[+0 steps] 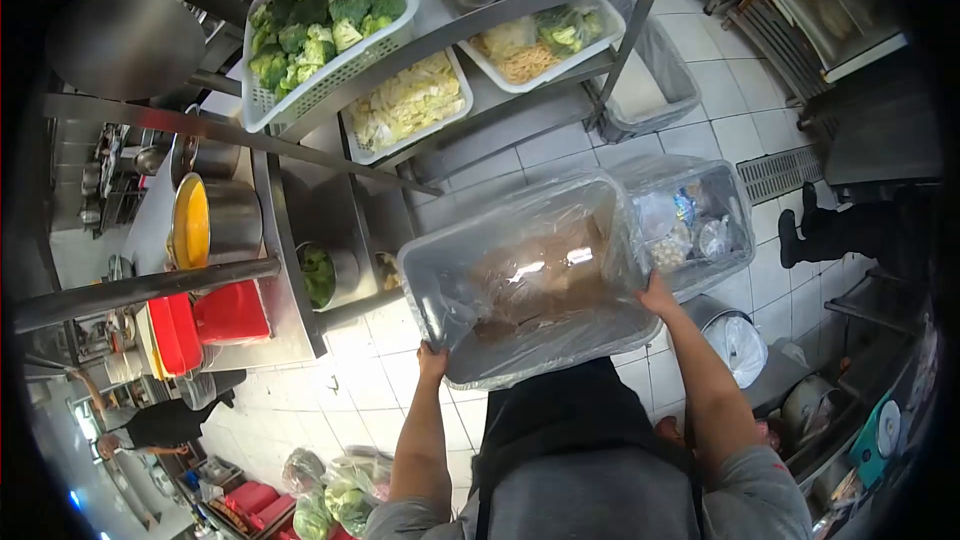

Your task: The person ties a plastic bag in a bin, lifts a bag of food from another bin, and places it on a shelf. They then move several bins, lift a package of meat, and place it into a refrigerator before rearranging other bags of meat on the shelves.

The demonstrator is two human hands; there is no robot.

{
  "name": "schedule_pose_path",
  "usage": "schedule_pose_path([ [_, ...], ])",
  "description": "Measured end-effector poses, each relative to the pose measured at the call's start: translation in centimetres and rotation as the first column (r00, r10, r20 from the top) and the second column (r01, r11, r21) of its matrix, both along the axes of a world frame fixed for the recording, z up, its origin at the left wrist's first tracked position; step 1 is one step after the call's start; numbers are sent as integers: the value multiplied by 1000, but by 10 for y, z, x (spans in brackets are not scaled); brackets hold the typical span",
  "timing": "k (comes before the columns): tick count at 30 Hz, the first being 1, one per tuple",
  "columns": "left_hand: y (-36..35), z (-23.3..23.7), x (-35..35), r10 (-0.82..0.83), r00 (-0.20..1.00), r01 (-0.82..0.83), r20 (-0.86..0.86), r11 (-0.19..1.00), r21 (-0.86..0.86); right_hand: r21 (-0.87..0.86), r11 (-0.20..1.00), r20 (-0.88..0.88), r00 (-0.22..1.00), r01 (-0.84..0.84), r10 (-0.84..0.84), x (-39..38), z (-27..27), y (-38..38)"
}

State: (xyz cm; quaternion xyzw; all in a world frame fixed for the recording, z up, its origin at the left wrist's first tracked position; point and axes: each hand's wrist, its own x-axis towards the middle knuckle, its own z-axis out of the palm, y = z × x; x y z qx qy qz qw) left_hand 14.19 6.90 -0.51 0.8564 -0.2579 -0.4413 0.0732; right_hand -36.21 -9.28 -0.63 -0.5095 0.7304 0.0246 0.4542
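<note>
Over the tiled floor, beside the veg rack, I'm holding the lined bin chest-high. Left hand & right hand are gripping its near rim, one per corner, since it's bulky.

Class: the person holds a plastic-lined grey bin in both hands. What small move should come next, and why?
Probably level the grey bin: the left hand and right hand grip only its near rim, it is tilted above the floor, and brown matter lies inside.
</note>
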Motion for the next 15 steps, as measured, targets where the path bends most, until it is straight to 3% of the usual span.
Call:
schedule_pose_path([
  [1,2,-4,0,4,998,-1,62,999,-43,67,998,-33,999,-7,9,7,16,-9],
  [4,-5,-8,11,17,1000,-17,-3,998,-54,110,993,-69,997,-37,45,6,1,-30],
  [7,-11,-7,12,62,989,-51,136,996,-80,-110,994,2,1000,-25,25,-1,-33,-32],
  [10,-9,-26,22,117,988,-109,102,991,-81,9,1000,-179,984,-14,16,10,-21,-38],
  [11,-5,-38,26,143,987,-136,70,987,-88,-27,999,-164,986,18,-22,13,-20,-35],
  [14,-21,-10,3,83,975,-43,205,980,-194,-120,992,-133,989,44,-60,14,-22,-34],
  [15,-12,-27,2,241,968,-195,71,900,-390,-129,992,-135,991,6,-24,13,-22,-34],
])
